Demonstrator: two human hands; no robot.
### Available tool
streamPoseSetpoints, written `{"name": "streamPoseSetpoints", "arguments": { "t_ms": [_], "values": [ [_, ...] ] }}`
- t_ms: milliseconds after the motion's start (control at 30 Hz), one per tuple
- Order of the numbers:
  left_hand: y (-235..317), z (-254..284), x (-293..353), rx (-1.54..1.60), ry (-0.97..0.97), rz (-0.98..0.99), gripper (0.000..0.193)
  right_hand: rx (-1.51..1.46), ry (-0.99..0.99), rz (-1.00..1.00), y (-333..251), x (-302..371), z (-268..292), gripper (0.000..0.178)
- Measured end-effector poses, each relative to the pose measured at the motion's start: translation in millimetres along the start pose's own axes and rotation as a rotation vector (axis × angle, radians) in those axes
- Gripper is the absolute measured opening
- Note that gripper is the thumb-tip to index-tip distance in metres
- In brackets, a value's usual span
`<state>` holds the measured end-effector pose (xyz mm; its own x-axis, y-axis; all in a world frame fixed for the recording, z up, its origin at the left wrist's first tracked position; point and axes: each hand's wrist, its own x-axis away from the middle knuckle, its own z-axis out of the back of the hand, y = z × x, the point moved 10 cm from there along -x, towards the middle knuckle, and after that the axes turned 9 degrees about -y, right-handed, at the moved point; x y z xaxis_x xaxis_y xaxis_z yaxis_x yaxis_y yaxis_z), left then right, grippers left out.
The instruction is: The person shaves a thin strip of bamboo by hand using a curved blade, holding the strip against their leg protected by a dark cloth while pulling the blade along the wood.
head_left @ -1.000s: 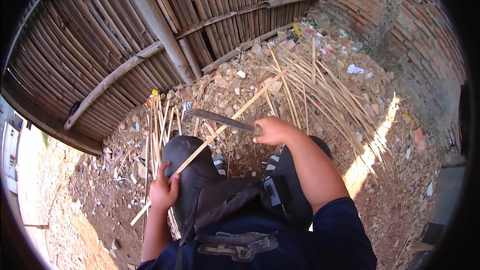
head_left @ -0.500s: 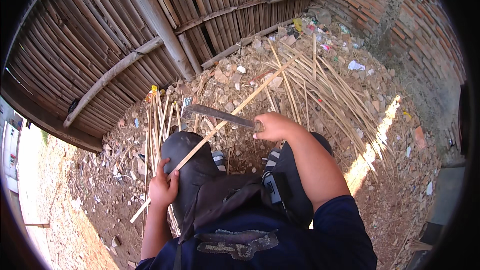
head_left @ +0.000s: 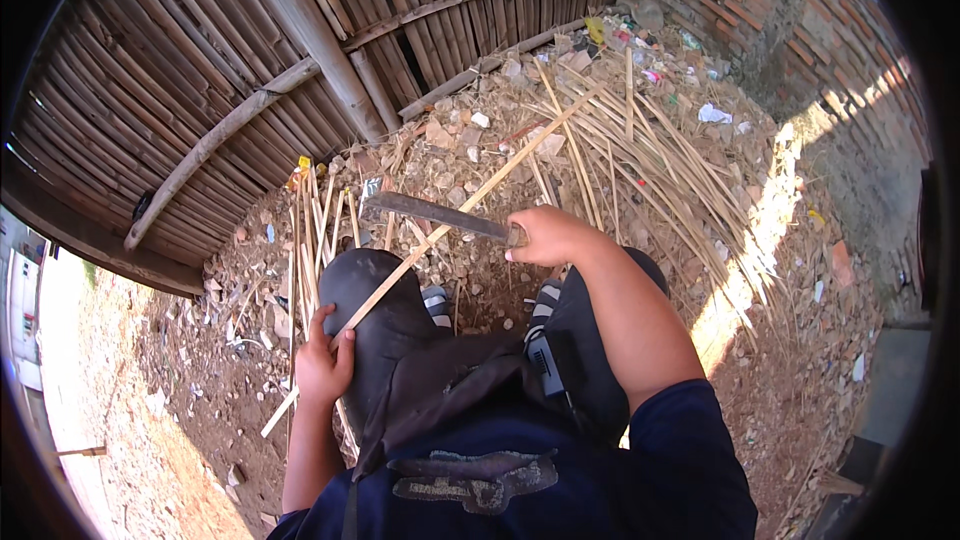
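The big knife [head_left: 432, 214] has shifted slightly along the bamboo strip [head_left: 450, 220] since a second ago. The right hand [head_left: 548, 236] grips its handle with clenched fingers, the blade lying across the strip just left of them, probably to shave it. The left hand [head_left: 322, 365] clasps the strip's lower end against the knee, likely to steady it.

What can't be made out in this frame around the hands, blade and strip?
Head view only:
- Right hand: the blade handle is hidden inside the fist.
- Left hand: its fingers wrap the bamboo strip; the grip underneath is hidden.
- Whether the blade edge touches the strip where they cross: too small to tell.
- Strip's lower end beyond the left hand: lost among rubble.
- Feet: mostly covered by the knees.
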<state>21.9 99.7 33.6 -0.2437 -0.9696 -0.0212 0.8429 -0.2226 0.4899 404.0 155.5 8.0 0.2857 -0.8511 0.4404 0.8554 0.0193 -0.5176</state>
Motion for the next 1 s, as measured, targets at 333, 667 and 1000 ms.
{"name": "streamPoseSetpoints", "arguments": {
  "t_ms": [333,667,1000],
  "values": [
    [4,2,1,0.01,0.006,0.005,0.047,0.001,0.03,0.012,0,0,0,0.048],
    [1,2,1,0.006,0.012,0.027,0.048,-0.005,0.008,-0.01,14,0,10,0.051],
    [-2,4,1,0.018,0.007,0.028,0.05,0.02,-0.017,0.022,-3,9,1,0.053]
  ]
}}
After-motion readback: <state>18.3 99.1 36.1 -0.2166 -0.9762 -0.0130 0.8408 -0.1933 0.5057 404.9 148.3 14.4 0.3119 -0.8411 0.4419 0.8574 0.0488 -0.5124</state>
